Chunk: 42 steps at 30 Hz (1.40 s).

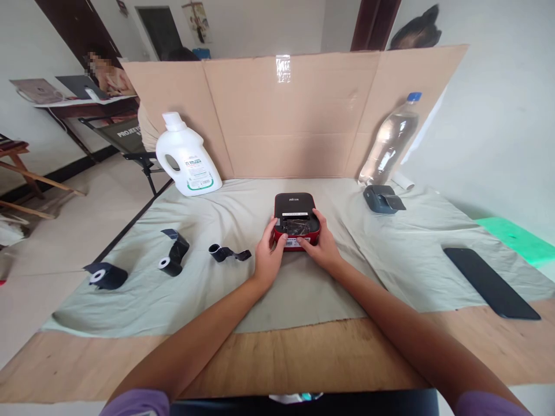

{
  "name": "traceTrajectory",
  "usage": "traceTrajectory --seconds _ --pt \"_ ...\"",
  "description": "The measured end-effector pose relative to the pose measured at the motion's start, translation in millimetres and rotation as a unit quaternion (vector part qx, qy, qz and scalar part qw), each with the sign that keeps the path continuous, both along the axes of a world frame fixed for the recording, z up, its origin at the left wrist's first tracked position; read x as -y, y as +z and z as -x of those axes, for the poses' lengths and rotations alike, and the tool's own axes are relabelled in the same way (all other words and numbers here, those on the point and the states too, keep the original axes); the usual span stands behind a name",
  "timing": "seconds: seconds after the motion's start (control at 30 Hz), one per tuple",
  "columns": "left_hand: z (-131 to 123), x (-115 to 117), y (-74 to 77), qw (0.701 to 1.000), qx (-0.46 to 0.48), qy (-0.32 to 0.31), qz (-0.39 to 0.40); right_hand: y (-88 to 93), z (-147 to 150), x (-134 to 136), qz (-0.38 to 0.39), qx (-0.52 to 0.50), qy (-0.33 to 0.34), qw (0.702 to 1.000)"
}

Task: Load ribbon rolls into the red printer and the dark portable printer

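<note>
steadying step, seemingly: left hand [267, 254] and right hand [323, 247] clasp opposite sides of the black-and-red device [295, 203] on the cloth [303, 294]; next move likely calls for even two-handed pressure.

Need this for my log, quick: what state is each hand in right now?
Left hand: closed on the printer's left side, thumb at its near edge.
Right hand: closed on its right side, thumb likewise.
</note>
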<state>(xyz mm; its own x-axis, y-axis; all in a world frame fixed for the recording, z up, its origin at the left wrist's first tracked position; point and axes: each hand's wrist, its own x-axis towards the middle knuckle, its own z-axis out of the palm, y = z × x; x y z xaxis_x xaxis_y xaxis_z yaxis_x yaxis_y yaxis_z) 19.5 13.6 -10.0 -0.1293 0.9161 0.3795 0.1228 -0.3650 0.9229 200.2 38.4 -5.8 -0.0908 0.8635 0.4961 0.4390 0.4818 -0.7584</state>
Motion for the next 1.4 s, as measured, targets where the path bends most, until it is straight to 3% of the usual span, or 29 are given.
traceTrajectory --seconds 0.83,1.4 --pt "-0.1 3.5 2.3 1.0 -0.009 0.003 -0.002 4.0 -2.5 7.7 -0.01 0.059 -0.016 0.998" --pt "-2.2 6.2 6.2 0.999 -0.014 -0.005 -0.045 4.2 -0.8 7.1 -0.024 0.037 -0.028 0.999"
